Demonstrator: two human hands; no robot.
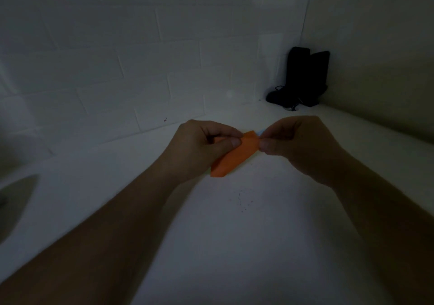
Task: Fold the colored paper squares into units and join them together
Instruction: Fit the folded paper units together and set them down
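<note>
Nearest you, your forearms reach in over the white table (234, 246), which carries a few faint dark specks just below the work. Above them you hold the orange folded unit (231, 155) clear of the surface, slanting from its lower-left tip up to the right. Your left hand (199, 147) pinches its upper edge between thumb and curled fingers; your right hand (296, 145) pinches the upper right end the same way. At that end a sliver of pale blue paper (261, 131) shows against the right fingertips, touching the orange piece; whether it is tucked inside or only lying alongside cannot be told in this dim light.

Expect the unit to weigh almost nothing and to be stiff only along its creases: several layers thick, springy, apt to open if you let go, and quick to take a crease you did not mean. Grip it on the flat folded layers close to the joining end, not at the loose lower tip, and press lightly so the pocket stays open.

Farther back, dark objects (303, 79) stand in the corner against the white brick wall (117, 58)
</note>
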